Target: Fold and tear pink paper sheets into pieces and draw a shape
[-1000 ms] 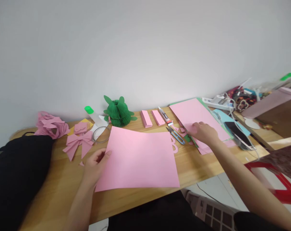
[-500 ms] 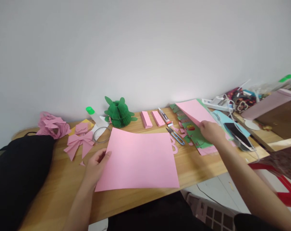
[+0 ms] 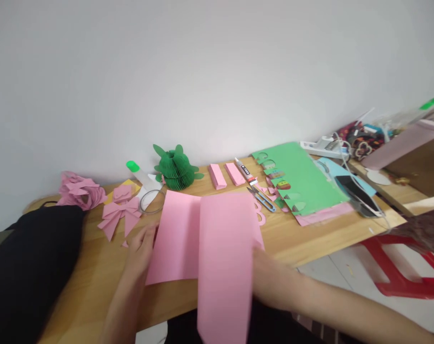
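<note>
A flat pink sheet of paper (image 3: pixel 174 239) lies in front of me near the table's front edge. My left hand (image 3: pixel 141 246) is closed at its left edge, with the fingertips partly hidden behind the paper. A second pink sheet of paper (image 3: pixel 224 258) stands tilted above the first, its lower end reaching past the table edge. Gripping this second sheet from its right side is my right hand (image 3: pixel 272 277), blurred, its fingers mostly behind the paper. Pink cut-out scraps (image 3: pixel 260 212) and blue-handled thread snips (image 3: pixel 263 199) lie just beyond the sheets.
A green honeycomb paper figure (image 3: pixel 177 168), two folded pink strips (image 3: pixel 217 177) and a glue tube (image 3: pixel 246 172) line the back. Green cut card (image 3: pixel 296 172) lies right, near a phone (image 3: pixel 356 193). Pink bows (image 3: pixel 122 215), a metal ring (image 3: pixel 141 203) and a black bag (image 3: pixel 34 258) sit left.
My right hand has brought the second pink sheet from the green card on the right to above the first sheet. The green card is now uncovered. My left hand stays at the first sheet's edge.
</note>
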Action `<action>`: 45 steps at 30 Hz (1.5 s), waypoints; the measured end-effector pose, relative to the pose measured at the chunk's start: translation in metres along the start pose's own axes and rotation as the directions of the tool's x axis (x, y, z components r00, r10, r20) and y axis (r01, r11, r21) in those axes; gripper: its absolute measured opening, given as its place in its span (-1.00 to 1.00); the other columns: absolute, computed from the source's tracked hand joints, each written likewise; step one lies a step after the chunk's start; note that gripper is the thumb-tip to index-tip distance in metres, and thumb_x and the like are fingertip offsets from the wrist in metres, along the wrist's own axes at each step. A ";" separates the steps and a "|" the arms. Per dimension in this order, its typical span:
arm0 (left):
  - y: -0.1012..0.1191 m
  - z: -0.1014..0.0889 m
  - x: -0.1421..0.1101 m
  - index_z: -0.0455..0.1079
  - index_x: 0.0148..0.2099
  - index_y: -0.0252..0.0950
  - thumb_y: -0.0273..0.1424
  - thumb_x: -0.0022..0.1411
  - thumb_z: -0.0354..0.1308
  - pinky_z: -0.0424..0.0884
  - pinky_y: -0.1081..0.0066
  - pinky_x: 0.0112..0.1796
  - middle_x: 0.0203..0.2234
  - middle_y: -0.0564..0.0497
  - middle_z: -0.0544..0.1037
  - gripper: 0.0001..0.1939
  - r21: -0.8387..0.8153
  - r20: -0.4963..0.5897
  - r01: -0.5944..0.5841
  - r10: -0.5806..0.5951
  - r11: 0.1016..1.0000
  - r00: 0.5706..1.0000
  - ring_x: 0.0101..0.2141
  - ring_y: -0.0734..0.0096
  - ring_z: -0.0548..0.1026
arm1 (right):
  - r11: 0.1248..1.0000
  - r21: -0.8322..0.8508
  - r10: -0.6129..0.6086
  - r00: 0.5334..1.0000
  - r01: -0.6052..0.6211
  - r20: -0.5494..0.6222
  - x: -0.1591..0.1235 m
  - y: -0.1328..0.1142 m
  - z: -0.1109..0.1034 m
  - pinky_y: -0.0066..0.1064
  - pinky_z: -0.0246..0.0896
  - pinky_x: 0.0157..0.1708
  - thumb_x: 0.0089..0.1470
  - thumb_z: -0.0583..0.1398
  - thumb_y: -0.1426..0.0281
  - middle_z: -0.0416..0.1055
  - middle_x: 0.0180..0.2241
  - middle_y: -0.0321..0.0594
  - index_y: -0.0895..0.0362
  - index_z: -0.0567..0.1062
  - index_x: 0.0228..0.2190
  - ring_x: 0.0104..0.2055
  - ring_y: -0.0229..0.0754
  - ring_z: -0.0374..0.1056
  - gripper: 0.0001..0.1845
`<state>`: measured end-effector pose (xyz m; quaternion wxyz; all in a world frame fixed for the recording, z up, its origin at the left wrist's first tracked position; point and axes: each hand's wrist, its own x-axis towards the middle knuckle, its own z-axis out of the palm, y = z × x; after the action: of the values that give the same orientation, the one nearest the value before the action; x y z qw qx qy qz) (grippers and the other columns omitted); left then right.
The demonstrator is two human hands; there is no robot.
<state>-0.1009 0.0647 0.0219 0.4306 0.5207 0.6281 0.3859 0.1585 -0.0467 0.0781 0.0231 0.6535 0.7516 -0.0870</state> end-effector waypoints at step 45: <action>-0.003 0.005 -0.001 0.43 0.05 -0.31 -0.23 0.10 0.16 0.31 0.19 0.13 0.08 -0.16 0.49 -0.52 0.045 0.035 0.137 -0.138 0.990 0.990 0.12 0.14 0.41 | 0.757 -0.016 0.635 0.731 -0.653 0.248 0.012 0.063 -0.005 -0.25 0.21 -0.31 0.28 -0.05 0.22 0.53 -0.21 0.06 0.22 0.50 -0.24 -0.13 0.10 0.47 -0.57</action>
<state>-0.0966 0.0638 0.0177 0.4569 0.4924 0.6623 0.3319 0.2189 -0.0256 0.0754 0.1182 0.8582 0.4665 -0.1784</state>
